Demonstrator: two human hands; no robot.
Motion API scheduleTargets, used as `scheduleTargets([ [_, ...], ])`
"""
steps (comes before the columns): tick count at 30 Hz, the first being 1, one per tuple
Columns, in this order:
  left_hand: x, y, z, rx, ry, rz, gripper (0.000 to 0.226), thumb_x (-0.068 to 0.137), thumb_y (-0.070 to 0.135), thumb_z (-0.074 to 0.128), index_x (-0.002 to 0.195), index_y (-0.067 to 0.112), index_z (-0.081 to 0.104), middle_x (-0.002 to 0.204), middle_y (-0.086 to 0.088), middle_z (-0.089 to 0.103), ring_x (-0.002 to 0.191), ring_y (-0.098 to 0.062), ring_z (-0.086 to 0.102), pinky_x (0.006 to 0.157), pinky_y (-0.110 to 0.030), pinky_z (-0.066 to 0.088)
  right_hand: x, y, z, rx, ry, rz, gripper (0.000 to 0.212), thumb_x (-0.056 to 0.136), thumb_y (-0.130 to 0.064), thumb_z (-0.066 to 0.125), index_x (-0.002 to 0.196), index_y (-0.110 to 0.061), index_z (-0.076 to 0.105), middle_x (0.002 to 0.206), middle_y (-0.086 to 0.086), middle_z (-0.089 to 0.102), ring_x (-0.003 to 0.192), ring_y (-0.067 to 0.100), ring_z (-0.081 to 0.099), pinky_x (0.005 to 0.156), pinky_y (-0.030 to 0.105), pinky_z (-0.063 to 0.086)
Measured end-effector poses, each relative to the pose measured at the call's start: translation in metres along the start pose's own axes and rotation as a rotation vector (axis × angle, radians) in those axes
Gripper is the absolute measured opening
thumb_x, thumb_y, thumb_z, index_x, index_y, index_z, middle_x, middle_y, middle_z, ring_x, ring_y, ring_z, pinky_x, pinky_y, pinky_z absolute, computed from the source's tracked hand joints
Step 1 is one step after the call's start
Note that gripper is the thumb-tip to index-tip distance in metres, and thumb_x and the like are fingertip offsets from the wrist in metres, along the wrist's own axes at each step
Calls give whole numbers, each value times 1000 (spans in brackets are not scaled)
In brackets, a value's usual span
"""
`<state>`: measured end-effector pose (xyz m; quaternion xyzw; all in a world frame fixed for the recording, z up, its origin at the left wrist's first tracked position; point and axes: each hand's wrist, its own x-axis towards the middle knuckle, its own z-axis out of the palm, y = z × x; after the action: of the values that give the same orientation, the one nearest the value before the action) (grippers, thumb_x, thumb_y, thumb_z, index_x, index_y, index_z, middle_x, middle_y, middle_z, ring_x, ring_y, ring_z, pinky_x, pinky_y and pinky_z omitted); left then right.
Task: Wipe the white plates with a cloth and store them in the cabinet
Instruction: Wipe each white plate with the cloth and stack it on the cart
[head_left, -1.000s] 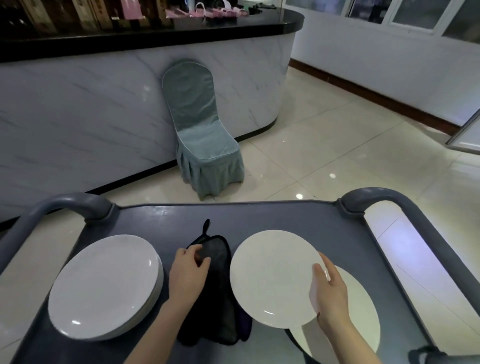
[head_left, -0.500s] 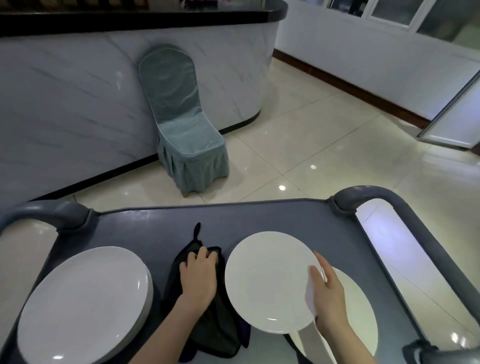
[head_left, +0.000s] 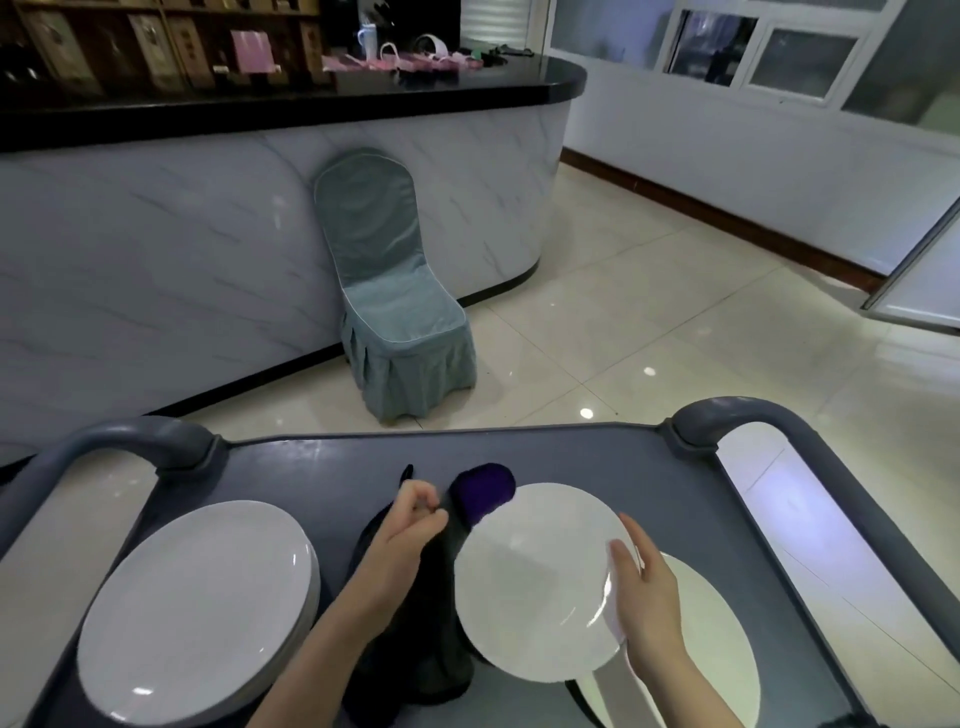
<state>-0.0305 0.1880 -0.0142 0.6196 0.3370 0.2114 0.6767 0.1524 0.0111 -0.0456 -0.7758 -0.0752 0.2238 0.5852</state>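
Your left hand (head_left: 410, 525) lay flat on the cloth (head_left: 415, 644) half a second ago; now its grip is bunched, fingers curled and pinching a fold, and a purple side of the dark cloth has turned up just above your knuckles. Your right hand (head_left: 644, 592) keeps the white plate (head_left: 535, 582) by its right rim, thumb on top and fingers behind the edge, right of centre in the lower frame.

No writing can be read: the labels on the boxes along the shelf (head_left: 156, 47) at upper left are too blurred.

A second plate (head_left: 711, 634) lies on the grey cart (head_left: 597, 457) at lower right, partly covered by the held plate and your wrist and cut by the bottom edge. The stack of plates (head_left: 197, 613) at lower left shows at least two rims; the full count is unclear. One cloth, one covered chair (head_left: 395, 291) beyond the cart.
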Motion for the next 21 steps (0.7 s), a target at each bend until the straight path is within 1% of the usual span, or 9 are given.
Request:
scheduleTargets([
  [3,-14,20,18,237,-315,0,11,81,39,50,82,28,48,73,20,55,64,-3,44,66,-28,33,-2,-8,4,19,-37,-39,30,101,-13,50,119,-35,62,124,-8,64,116,18,59,105,39,45],
  [5,-20,16,27,530,-354,73,16,90,45,46,98,35,56,102,26,67,75,3,55,76,-24,43,-4,-12,5,40,-45,-63,30,102,-14,50,119,-36,62,123,-9,64,116,19,58,104,39,45],
  [6,-21,9,29,713,-317,168,21,94,40,45,112,37,57,118,24,64,96,2,58,90,-24,44,-4,-14,5,52,-40,-71,30,102,-15,49,120,-35,61,122,-10,64,116,18,58,103,38,45],
  [8,-28,-3,33,1024,-291,305,38,99,33,41,137,38,47,147,18,45,139,-3,34,118,-28,20,-5,-17,5,99,-9,-62,30,102,-15,49,121,-35,62,119,-13,65,114,17,59,98,35,46],
  [10,-36,-16,40,1185,-355,344,49,100,32,32,149,41,30,160,22,15,149,-2,3,121,-31,-2,-5,-22,4,147,35,-45,30,101,-15,49,119,-36,63,113,-21,64,111,15,60,92,31,45],
  [13,-51,-23,51,1240,-426,443,53,97,33,30,149,42,28,159,26,10,147,4,-5,121,-32,0,-9,-26,6,166,46,-56,29,102,-16,48,120,-32,64,116,-16,66,114,17,59,98,35,46],
  [16,-49,-17,61,1163,-390,648,50,90,27,39,137,35,53,150,23,40,144,2,23,119,-31,23,-19,-25,13,152,-24,-94,30,103,-18,47,125,-26,66,122,-8,68,117,16,60,103,37,46],
  [18,-38,-11,66,1013,-439,615,54,95,18,38,148,28,39,156,19,28,146,3,14,121,-27,11,-28,-26,20,170,-64,-98,28,104,-19,47,118,-29,69,117,-13,70,113,9,62,101,33,46],
  [21,-18,-11,56,1082,-351,557,55,103,27,34,153,36,13,160,22,2,147,4,-4,121,-26,1,-35,-28,23,223,-86,-82,31,105,-18,44,110,-33,70,109,-22,72,109,0,64,94,24,47],
])
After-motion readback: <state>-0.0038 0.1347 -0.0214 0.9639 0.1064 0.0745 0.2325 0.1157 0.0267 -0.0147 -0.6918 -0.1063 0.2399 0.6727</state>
